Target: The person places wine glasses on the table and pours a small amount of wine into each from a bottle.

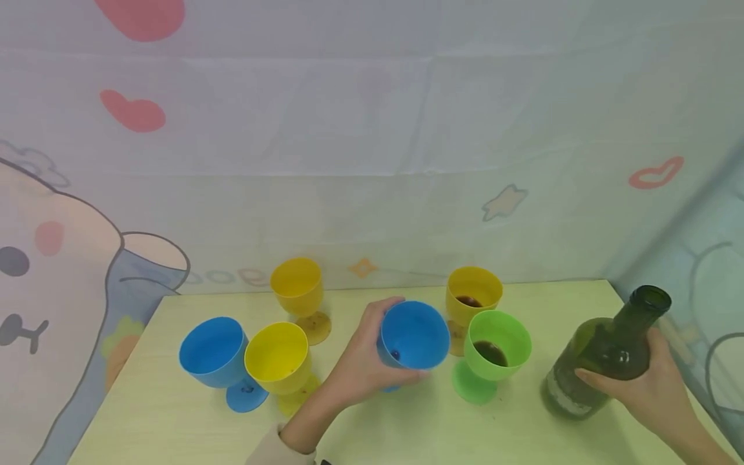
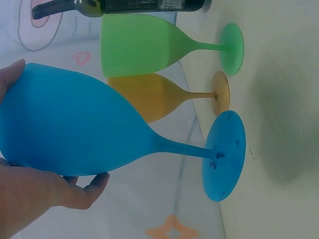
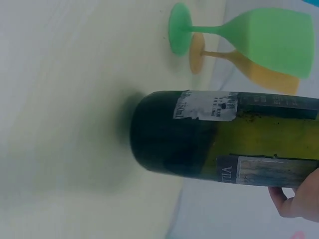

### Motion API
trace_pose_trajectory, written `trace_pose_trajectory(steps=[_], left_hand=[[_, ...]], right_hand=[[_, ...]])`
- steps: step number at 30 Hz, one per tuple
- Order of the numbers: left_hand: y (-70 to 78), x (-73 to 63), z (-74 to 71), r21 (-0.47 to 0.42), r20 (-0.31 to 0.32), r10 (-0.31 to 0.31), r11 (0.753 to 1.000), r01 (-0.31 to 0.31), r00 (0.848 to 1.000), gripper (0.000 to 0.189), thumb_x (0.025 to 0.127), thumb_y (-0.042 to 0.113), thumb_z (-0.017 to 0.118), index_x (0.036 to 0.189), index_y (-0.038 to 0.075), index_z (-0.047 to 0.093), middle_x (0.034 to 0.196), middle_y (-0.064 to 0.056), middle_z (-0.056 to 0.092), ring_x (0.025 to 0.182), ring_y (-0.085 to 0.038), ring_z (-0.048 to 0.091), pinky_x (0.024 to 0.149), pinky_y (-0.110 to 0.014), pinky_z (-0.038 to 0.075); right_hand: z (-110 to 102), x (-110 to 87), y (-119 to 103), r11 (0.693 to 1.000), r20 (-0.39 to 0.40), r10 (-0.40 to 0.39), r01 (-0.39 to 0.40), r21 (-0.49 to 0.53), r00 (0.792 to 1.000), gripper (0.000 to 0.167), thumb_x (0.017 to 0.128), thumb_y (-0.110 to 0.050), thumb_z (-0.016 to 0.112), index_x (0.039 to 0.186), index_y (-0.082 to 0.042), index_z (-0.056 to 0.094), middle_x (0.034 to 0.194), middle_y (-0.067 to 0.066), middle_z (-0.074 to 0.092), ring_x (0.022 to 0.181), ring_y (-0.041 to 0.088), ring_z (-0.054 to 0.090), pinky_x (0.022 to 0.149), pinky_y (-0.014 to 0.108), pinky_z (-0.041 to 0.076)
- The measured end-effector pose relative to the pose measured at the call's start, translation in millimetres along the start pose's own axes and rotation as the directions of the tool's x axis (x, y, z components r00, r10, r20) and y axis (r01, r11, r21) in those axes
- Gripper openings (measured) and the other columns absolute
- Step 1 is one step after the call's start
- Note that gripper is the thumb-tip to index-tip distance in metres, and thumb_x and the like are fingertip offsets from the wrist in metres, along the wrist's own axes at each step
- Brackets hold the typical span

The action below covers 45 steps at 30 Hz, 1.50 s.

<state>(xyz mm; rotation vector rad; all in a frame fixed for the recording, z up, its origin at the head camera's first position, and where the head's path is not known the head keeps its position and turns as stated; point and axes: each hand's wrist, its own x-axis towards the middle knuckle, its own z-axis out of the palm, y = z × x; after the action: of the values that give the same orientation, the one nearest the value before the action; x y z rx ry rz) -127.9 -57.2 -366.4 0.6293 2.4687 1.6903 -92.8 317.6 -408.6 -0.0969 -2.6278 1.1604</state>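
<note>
My left hand [image 1: 361, 368] grips the bowl of a blue goblet [image 1: 420, 332] near the middle of the table, thumb and fingers round its sides. A tiny dark drop shows inside it, and the left wrist view shows its stem and round foot [image 2: 224, 155]. On the right, my right hand [image 1: 659, 387] holds a dark green wine bottle [image 1: 604, 352] by its upper body; it tilts slightly, neck to the right. Dark liquid fills its lower part in the right wrist view. Between them stand a green goblet [image 1: 511, 329] and, behind it, an orange-yellow goblet [image 1: 473, 284], both with dark liquid.
Left of my left hand stand a blue goblet [image 1: 206, 368], a yellow goblet [image 1: 290, 381] and, farther back, an orange-yellow goblet [image 1: 296, 297]. The pale table [image 1: 145, 400] ends at a printed cloth backdrop [image 1: 372, 129]. A dark cable [image 1: 708, 374] hangs at the far right.
</note>
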Motion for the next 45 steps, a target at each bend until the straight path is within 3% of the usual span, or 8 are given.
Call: trace_pose_trajectory(steps=[4,6,11,15,23,29,37,45], left_hand=[[1.4,0.3,0.1,-0.015,0.011,0.016,1.0,-0.016,1.0,0.085,0.065,0.023,0.082,0.135,0.017,0.034,0.13,-0.002,0.036,0.116,-0.027,0.039,0.086,-0.046,0.042],[3.0,0.4,0.2,-0.019,0.016,0.024,1.0,-0.024,1.0,0.085,0.064,0.022,0.082,0.134,0.017,0.034,0.13,-0.003,0.036,0.116,-0.027,0.039,0.086,-0.046,0.042],[7.7,-0.1,0.8,-0.02,0.036,0.032,0.999,-0.031,0.999,0.085,0.064,0.022,0.083,0.134,0.016,0.035,0.129,-0.003,0.036,0.117,-0.027,0.039,0.087,-0.047,0.042],[8.0,-1.0,1.8,-0.02,0.051,0.026,0.999,-0.025,0.998,0.083,0.065,0.024,0.082,0.133,0.017,0.035,0.13,-0.003,0.037,0.117,-0.027,0.039,0.087,-0.047,0.042],[11.5,-2.1,4.9,-0.031,0.06,0.008,0.999,-0.006,0.998,0.084,0.065,0.022,0.082,0.134,0.017,0.034,0.129,-0.003,0.043,0.116,-0.026,0.041,0.086,-0.047,0.043],[15.0,-2.7,6.8,-0.017,0.072,-0.008,1.0,0.009,0.997,0.085,0.065,0.023,0.082,0.134,0.018,0.034,0.129,-0.002,0.043,0.116,-0.026,0.041,0.084,-0.042,0.044],[17.8,-1.6,9.5,-0.004,0.09,-0.001,1.0,0.001,0.996,0.084,0.065,0.024,0.082,0.133,0.018,0.034,0.128,-0.001,0.046,0.114,-0.025,0.044,0.082,-0.04,0.045],[20.7,-2.3,10.4,-0.002,0.114,-0.009,1.0,0.01,0.993,0.083,0.066,0.025,0.082,0.133,0.018,0.034,0.128,-0.002,0.045,0.114,-0.025,0.044,0.081,-0.037,0.045]], right_hand=[[-2.1,0.6,-14.7,0.992,-0.004,-0.08,0.079,-0.097,0.997,0.096,0.061,-0.016,0.085,0.133,0.002,0.024,0.117,0.027,0.042,0.097,0.046,0.044,0.073,0.052,0.036],[-2.5,1.4,-21.9,0.977,-0.028,-0.166,0.161,-0.141,0.986,0.096,0.053,-0.015,0.087,0.129,0.001,0.031,0.108,0.025,0.05,0.093,0.027,0.052,0.071,0.037,0.039],[-1.2,7.8,-39.0,0.891,-0.097,-0.439,0.42,-0.171,0.893,0.091,0.036,-0.003,0.087,0.117,0.004,0.046,0.093,0.007,0.057,0.085,-0.013,0.04,0.067,0.012,0.033],[-3.1,12.4,-53.8,0.789,-0.063,-0.586,0.552,-0.27,0.808,0.081,0.036,-0.007,0.082,0.109,0.008,0.049,0.088,0.007,0.057,0.079,0.003,0.048,0.066,0.02,0.037],[-1.0,15.1,-70.6,0.639,-0.012,-0.702,0.623,-0.451,0.712,0.062,0.064,-0.041,0.056,0.103,0.007,0.05,0.09,0.021,0.056,0.079,0.037,0.052,0.055,0.05,0.035],[0.2,12.8,-86.6,0.569,0.091,-0.693,0.62,-0.54,0.716,0.068,0.042,-0.019,0.068,0.102,0.003,0.049,0.09,0.021,0.054,0.08,0.037,0.053,0.058,0.054,0.037],[7.3,10.5,-100.6,0.461,0.156,-0.721,0.634,-0.621,0.675,0.074,0.036,-0.019,0.077,0.1,0.001,0.046,0.088,0.021,0.052,0.078,0.038,0.053,0.061,0.054,0.04],[13.6,9.2,-104.6,0.411,0.189,-0.728,0.64,-0.649,0.659,0.078,0.034,-0.022,0.081,0.099,0.0,0.044,0.087,0.024,0.052,0.077,0.039,0.053,0.061,0.054,0.041]])
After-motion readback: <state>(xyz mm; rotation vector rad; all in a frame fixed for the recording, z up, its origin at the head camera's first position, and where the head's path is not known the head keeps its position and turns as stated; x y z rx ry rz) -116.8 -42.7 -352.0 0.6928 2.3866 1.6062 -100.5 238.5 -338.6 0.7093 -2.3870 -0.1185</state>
